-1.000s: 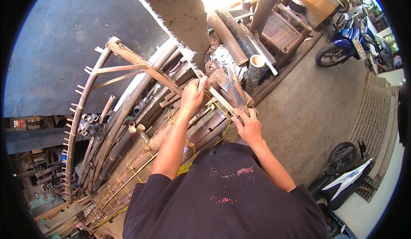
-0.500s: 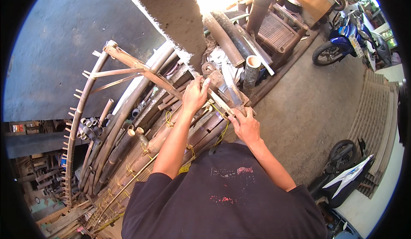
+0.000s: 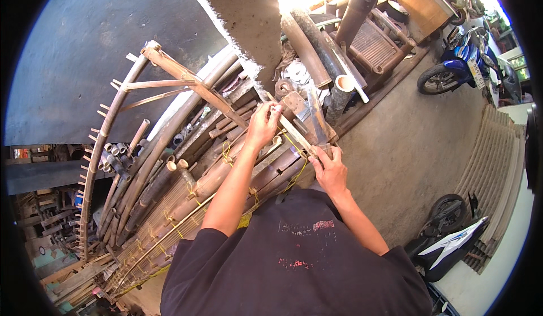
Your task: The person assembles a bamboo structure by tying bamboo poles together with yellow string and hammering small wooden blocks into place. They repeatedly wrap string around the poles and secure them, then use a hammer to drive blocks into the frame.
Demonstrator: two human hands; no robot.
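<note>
My left hand (image 3: 264,125) is closed around the far part of a thin pale bamboo strip (image 3: 294,135). The strip runs diagonally back toward my right hand (image 3: 330,170). My right hand grips the handle of a long knife (image 3: 317,121), whose blade points away from me and lies beside the strip. Both hands work above a bundle of thick brown bamboo poles (image 3: 226,172) tied with yellow cord. My black shirt fills the lower middle of the view.
A curved bamboo frame (image 3: 113,123) with short pegs arcs along the left. Large pipes (image 3: 305,39) and a wooden crate (image 3: 421,2) stand behind the poles. A blue motorbike (image 3: 458,70) is parked upper right, another motorbike (image 3: 452,242) lower right, and corrugated sheets (image 3: 498,174) lie beside it.
Both hands keep their grips and stay almost in place. My left hand has shifted very slightly along the strip, and the view has moved a little.
</note>
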